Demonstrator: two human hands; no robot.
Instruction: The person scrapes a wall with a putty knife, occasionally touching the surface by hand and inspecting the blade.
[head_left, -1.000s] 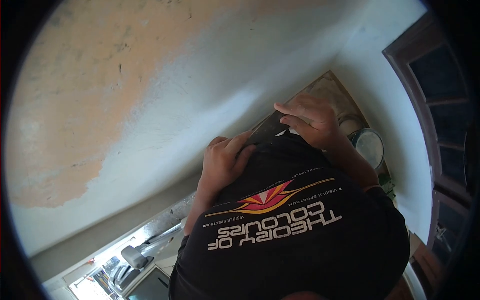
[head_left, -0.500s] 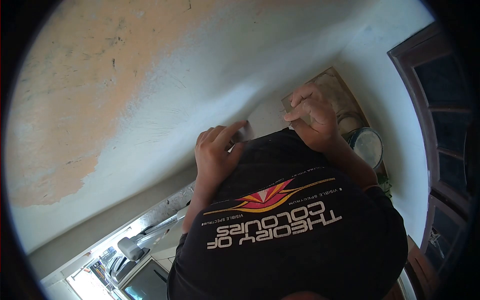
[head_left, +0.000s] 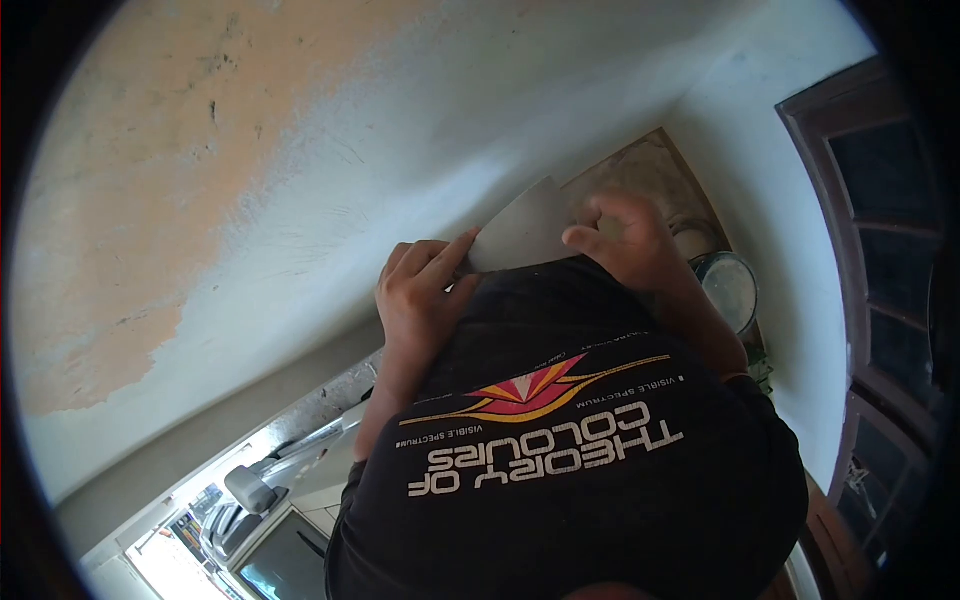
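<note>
A thin, pale grey sheet [head_left: 520, 228] stands between my hands, just above the front of my dark printed shirt [head_left: 560, 430]. My left hand [head_left: 422, 285] is closed on the sheet's left edge, forefinger stretched along it and thumb underneath. At the right edge, my right hand [head_left: 632, 238] has its fingers curled and its thumb tip against the sheet. The fingertips there are slightly smeared, and part of the grip is hidden.
Close in front rises a wall [head_left: 330, 190] with a peeling orange patch [head_left: 140, 230]. A dusty brown board [head_left: 655, 170] and a round bucket [head_left: 728, 290] lie beyond my right hand. A dark-framed door [head_left: 870, 200] is at right, a vehicle [head_left: 280, 545] at lower left.
The sheet now shows more of its flat face, spread upward between the hands. My left hand has shifted slightly left, and my right hand's fingers have come lower.
</note>
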